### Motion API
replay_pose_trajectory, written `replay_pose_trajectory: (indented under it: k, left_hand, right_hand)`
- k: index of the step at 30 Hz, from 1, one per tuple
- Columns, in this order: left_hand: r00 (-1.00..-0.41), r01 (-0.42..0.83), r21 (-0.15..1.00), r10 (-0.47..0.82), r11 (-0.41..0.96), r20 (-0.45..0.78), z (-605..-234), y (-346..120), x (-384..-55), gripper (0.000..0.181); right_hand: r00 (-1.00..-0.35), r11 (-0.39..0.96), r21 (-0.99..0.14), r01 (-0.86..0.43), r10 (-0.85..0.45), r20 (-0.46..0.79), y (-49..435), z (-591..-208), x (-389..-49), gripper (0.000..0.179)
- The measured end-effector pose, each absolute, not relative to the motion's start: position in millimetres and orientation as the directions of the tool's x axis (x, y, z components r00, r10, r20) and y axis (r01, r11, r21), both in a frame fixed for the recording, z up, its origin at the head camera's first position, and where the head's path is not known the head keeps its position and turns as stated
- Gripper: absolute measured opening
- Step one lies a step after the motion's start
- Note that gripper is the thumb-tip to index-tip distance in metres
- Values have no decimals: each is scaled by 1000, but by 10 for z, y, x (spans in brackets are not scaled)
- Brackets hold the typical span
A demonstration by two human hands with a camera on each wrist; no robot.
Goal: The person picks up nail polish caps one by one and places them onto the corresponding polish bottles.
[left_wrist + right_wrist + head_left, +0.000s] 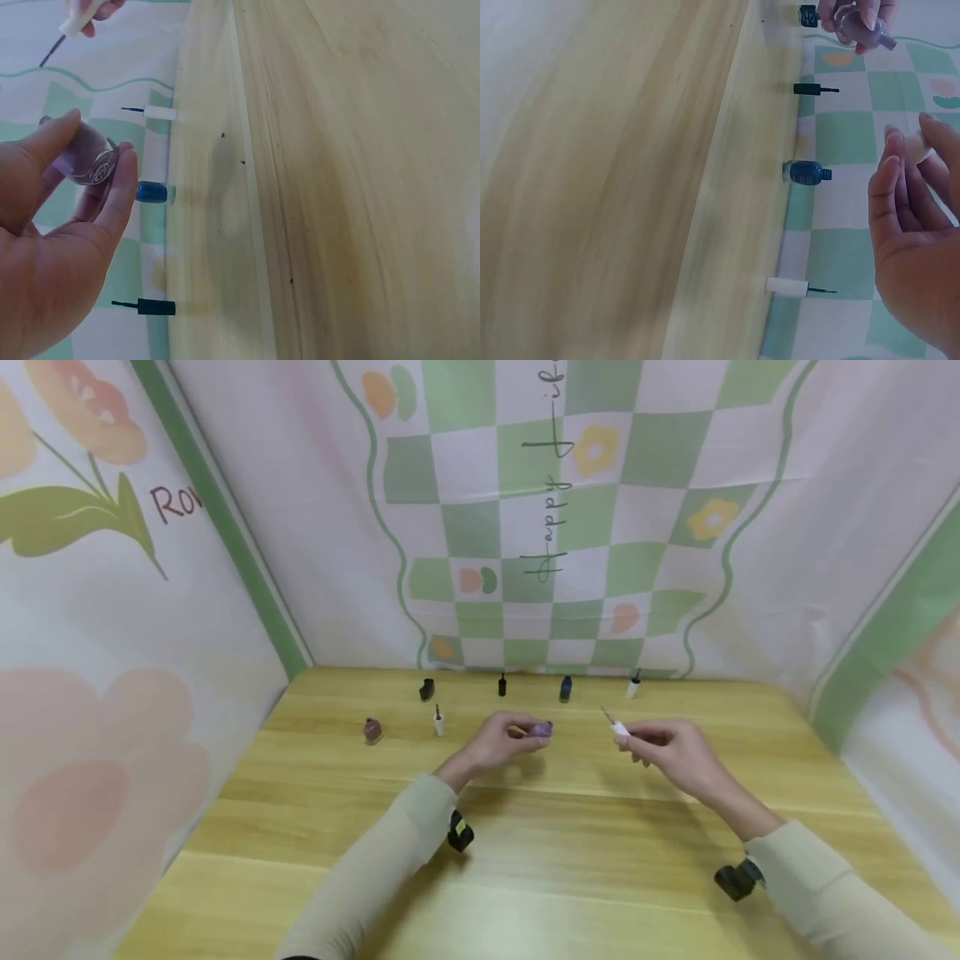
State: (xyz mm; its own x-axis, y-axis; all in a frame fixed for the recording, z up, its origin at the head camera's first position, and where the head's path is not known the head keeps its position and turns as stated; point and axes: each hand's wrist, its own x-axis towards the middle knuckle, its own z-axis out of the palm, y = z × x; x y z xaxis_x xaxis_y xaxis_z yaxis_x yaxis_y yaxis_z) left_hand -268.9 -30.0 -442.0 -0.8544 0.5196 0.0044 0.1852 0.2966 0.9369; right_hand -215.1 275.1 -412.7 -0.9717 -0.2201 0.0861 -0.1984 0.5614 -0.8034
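Note:
My left hand (491, 745) grips a small purple nail polish bottle (540, 730) above the table, its neck uncapped and tilted to the right. In the left wrist view the bottle (84, 156) sits between thumb and fingers, its round base toward the camera. To the right, my right hand (678, 756) pinches a white nail polish cap (619, 729) with its brush pointing up and left. Bottle and brush are apart. In the right wrist view the fingers hide part of that cap (917, 148).
Along the back stand a black bottle (427, 690), a black brush cap (502, 687), a blue bottle (566, 690) and a white brush cap (633, 687). At left are a reddish-brown bottle (372, 732) and another white brush cap (438, 725). A printed cloth (465, 468) hangs behind the wooden table (570, 877).

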Motion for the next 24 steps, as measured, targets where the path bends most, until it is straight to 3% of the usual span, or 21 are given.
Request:
replay_pose_trajectory:
  k: [9, 24]
  left_hand:
    - [-842, 183, 945, 539, 272, 8, -4446, -397, -2681, 35]
    - [-835, 204, 939, 550, 275, 21, -4404, -534, -2692, 27]
  right_hand:
    - [-937, 527, -799, -290, -328, 123, 2632, -4203, -2246, 36]
    - [-929, 506, -801, -320, -335, 159, 2479, -4160, -2279, 30]
